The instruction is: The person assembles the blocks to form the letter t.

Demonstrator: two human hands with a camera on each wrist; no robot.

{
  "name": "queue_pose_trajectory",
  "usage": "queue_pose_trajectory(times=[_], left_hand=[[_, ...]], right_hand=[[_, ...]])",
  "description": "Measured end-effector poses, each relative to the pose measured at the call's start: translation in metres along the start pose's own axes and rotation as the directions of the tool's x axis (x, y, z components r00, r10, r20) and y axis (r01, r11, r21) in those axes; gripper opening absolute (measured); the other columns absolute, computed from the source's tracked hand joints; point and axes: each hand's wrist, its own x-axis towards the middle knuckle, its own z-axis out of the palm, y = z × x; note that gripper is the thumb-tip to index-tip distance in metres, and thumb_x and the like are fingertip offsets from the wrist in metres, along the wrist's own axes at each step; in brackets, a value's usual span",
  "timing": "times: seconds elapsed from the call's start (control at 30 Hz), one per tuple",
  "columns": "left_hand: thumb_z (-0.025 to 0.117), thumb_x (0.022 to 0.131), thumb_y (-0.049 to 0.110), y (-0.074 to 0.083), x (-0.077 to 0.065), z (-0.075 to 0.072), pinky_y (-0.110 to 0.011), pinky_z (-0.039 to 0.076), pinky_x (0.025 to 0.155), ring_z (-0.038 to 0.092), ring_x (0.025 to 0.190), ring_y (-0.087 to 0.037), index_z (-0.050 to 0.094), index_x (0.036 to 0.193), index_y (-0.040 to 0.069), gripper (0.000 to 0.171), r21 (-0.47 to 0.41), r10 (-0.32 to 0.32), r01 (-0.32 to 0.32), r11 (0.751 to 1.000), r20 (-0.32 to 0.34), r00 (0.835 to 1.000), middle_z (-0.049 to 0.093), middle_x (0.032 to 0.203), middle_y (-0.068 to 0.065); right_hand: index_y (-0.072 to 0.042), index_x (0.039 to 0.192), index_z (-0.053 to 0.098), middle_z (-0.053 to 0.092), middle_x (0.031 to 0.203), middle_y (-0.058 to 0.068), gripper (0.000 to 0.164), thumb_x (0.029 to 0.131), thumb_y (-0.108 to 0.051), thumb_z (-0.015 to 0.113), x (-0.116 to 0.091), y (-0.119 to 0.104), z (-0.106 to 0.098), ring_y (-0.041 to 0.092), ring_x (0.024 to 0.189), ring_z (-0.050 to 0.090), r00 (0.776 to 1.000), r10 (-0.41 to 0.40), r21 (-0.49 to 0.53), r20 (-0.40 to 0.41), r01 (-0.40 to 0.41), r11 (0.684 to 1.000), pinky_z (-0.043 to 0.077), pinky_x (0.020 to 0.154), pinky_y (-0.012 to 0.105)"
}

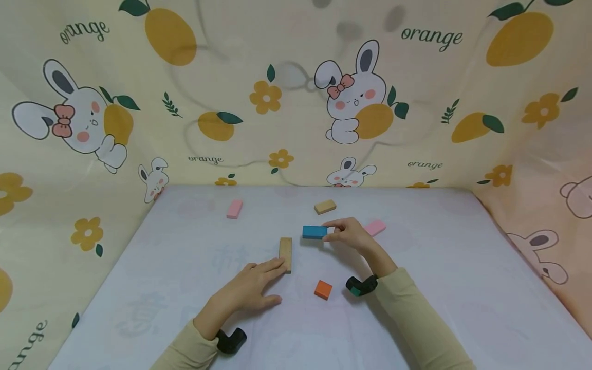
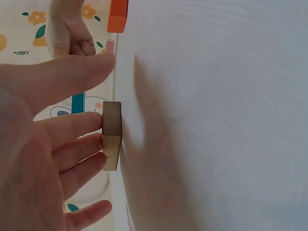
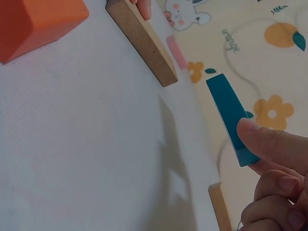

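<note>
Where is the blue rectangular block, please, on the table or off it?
Off: the right hand pinches the blue rectangular block, its shadow separate.

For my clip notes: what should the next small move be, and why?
Probably the right hand should bring the blue block toward the wooden block at the left hand: the blue one is pinched above the table, and the left hand touches the wooden one.

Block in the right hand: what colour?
Plain blue. The block shows best in the right wrist view.
</note>
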Motion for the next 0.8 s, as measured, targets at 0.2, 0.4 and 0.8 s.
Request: queue_pose_trajectory(times=[0.2, 0.4, 0.8], left_hand=[[0.068, 0.088, 0.035, 0.000, -0.001, -0.002, -0.054, 0.038, 0.109, 0.038, 0.144, -0.027, 0.041, 0.147, 0.011, 0.069, -0.019, 0.001, -0.001, 1.000, -0.001, 1.000, 0.037, 0.157, -0.007], [0.068, 0.088, 0.035, -0.001, 0.000, 0.000, -0.054, 0.037, 0.110, 0.037, 0.145, -0.026, 0.041, 0.147, 0.013, 0.069, -0.024, -0.004, 0.004, 1.000, 0.006, 1.000, 0.036, 0.157, -0.006], [0.067, 0.088, 0.036, -0.002, 0.001, 0.001, -0.054, 0.038, 0.109, 0.038, 0.145, -0.025, 0.040, 0.147, 0.014, 0.069, -0.020, -0.004, 0.004, 1.000, 0.012, 1.000, 0.035, 0.158, -0.005]], right_hand=[[-0.002, 0.126, 0.063, 0.039, 0.060, -0.007, 0.049, 0.081, -0.016, 0.075, 0.003, -0.003, 0.003, 0.010, 0.060, 0.034, 1.000, 0.019, 0.024, 0.000, -0.019, 1.000, 0.025, 0.054, 0.021], [-0.005, 0.125, 0.065, 0.037, 0.062, -0.005, 0.046, 0.081, -0.016, 0.075, 0.009, -0.005, 0.008, 0.013, 0.064, 0.035, 0.998, 0.063, 0.044, -0.026, -0.062, 0.997, 0.025, 0.055, 0.022], [-0.009, 0.129, 0.062, 0.038, 0.065, -0.003, 0.049, 0.083, -0.019, 0.074, 0.019, -0.004, 0.015, 0.013, 0.062, 0.035, 0.991, 0.136, 0.055, 0.003, -0.136, 0.989, 0.026, 0.055, 0.023]])
